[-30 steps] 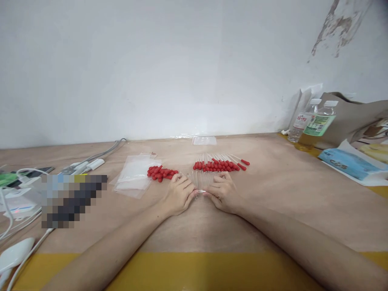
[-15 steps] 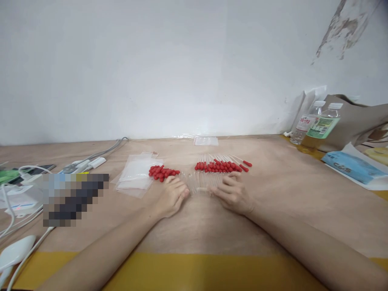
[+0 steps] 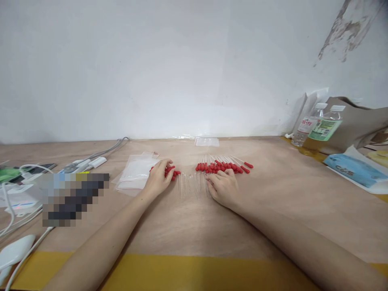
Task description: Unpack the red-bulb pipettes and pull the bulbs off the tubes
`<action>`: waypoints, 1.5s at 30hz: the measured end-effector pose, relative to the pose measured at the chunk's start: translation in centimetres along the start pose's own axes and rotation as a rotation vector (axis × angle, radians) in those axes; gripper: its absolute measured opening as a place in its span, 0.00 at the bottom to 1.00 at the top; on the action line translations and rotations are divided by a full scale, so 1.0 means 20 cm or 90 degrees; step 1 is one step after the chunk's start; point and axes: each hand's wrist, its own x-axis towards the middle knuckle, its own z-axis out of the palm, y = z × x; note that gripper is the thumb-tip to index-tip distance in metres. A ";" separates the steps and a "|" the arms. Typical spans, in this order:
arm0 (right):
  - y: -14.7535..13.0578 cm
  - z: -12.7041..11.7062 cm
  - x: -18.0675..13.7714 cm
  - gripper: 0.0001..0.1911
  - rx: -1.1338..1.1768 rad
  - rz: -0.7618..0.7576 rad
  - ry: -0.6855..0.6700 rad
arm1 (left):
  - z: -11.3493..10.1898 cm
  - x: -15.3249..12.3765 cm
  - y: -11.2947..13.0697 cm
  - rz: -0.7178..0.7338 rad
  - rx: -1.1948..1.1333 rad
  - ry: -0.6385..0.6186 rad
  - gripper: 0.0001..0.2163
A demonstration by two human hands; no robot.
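Observation:
My left hand [image 3: 158, 178] rests on a small heap of loose red rubber bulbs [image 3: 173, 173], its fingers curled over them; what they grip is hidden. My right hand [image 3: 222, 185] lies on the table with its fingers bent at the right end of a row of clear glass tubes [image 3: 190, 184]. Just beyond that hand lies a row of finished droppers with red bulbs [image 3: 226, 165], side by side. A stack of clear plastic bags [image 3: 133, 174] lies left of the bulb heap.
The brown table [image 3: 194, 226] has a yellow front edge. Cables, plugs and a blurred-out patch sit at the left. Two drink bottles [image 3: 315, 127], a brown bag and a blue pack [image 3: 348, 167] stand at the right. A small clear bag [image 3: 206, 141] lies by the wall.
My hands have parted from the middle of the glass tubes. The left one moved left and forward onto the red bulbs. The right one shifted to the tubes' right end.

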 end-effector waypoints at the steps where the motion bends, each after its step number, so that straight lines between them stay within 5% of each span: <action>1: 0.00 0.00 0.00 0.09 0.005 -0.013 -0.007 | 0.00 -0.01 0.00 0.017 0.017 -0.012 0.06; 12: -0.03 -0.04 0.00 0.20 0.075 -0.055 -0.126 | 0.03 -0.04 -0.04 0.116 0.053 -0.058 0.09; 20: 0.00 -0.05 -0.04 0.16 0.108 -0.016 -0.071 | -0.02 -0.08 -0.05 0.159 0.056 -0.110 0.12; 27: 0.02 -0.05 -0.06 0.14 0.097 -0.023 -0.037 | -0.01 -0.08 -0.09 0.150 0.038 -0.054 0.08; 31: 0.02 -0.05 -0.06 0.13 0.092 -0.042 -0.024 | -0.03 -0.08 -0.04 0.163 0.015 -0.070 0.05; 37: 0.06 -0.08 -0.07 0.11 0.059 -0.031 -0.009 | -0.08 -0.14 0.12 0.200 -0.059 -0.251 0.13; 45: 0.07 -0.08 -0.07 0.11 0.044 -0.037 -0.012 | 0.02 -0.16 0.18 0.108 -0.096 -0.200 0.09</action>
